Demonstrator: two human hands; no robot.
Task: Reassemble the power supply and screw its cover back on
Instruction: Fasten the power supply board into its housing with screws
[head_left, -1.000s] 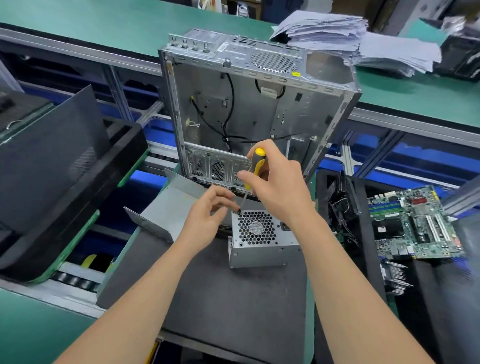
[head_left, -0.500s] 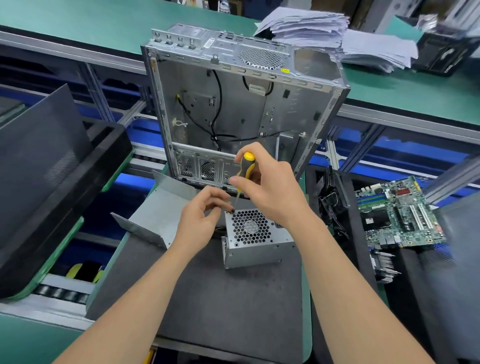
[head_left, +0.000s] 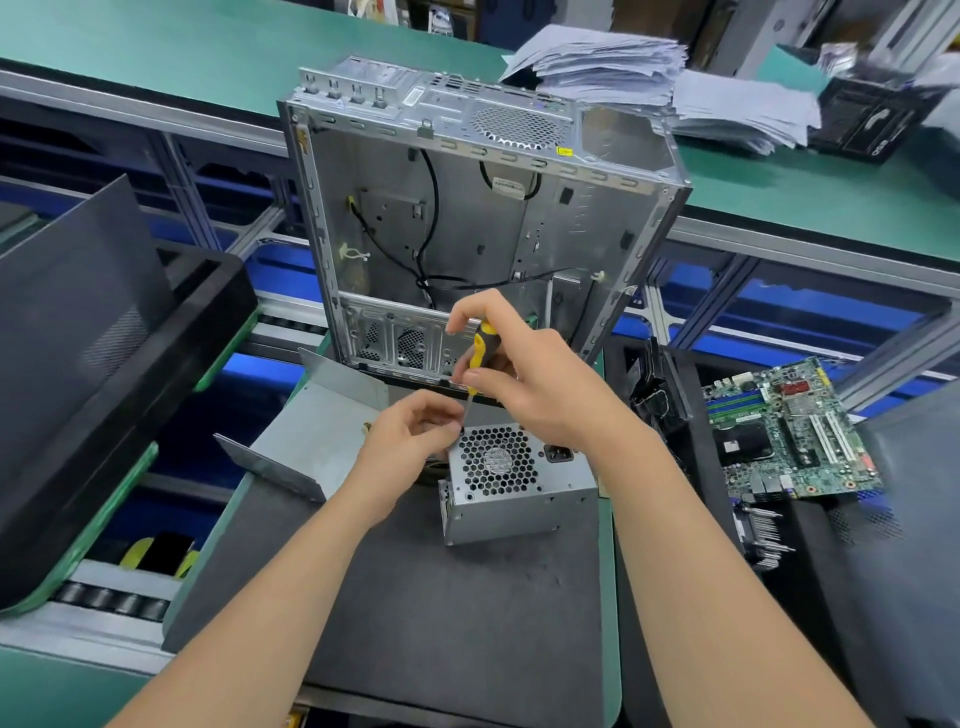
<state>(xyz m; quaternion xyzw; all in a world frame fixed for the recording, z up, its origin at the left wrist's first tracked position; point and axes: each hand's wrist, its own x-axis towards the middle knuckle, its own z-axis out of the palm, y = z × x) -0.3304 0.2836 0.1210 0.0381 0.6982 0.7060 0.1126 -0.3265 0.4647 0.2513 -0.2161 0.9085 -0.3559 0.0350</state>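
PSU (head_left: 511, 483) sits mid-frame on the mat (head_left: 441, 623), fan grille up, just below the open case (head_left: 467, 234). Right hand (head_left: 540, 384) wraps the yellow-black handle of the driver (head_left: 480, 353), which stands near upright with its tip on the upper-left corner of the grille face. Left hand (head_left: 410, 441) has thumb and forefinger pinched on the shaft right at the tip; any screw under them is hidden. Versus a second ago the hands have barely changed: tip on the same corner, left pinch in the same spot. Right-hand fingers look slightly re-set on the handle. That could be a turn, can't confirm. PSU hasn't shifted on the mat; the apparent scene shift is head motion. Read: mid-drive on one corner screw, probably just starting it, since the left hand hasn't let go. Bent sheet panel (head_left: 317, 441) lies loose left of the PSU. If that's the cover, most of the task is still open. Board (head_left: 789, 431) at far right, not involved.
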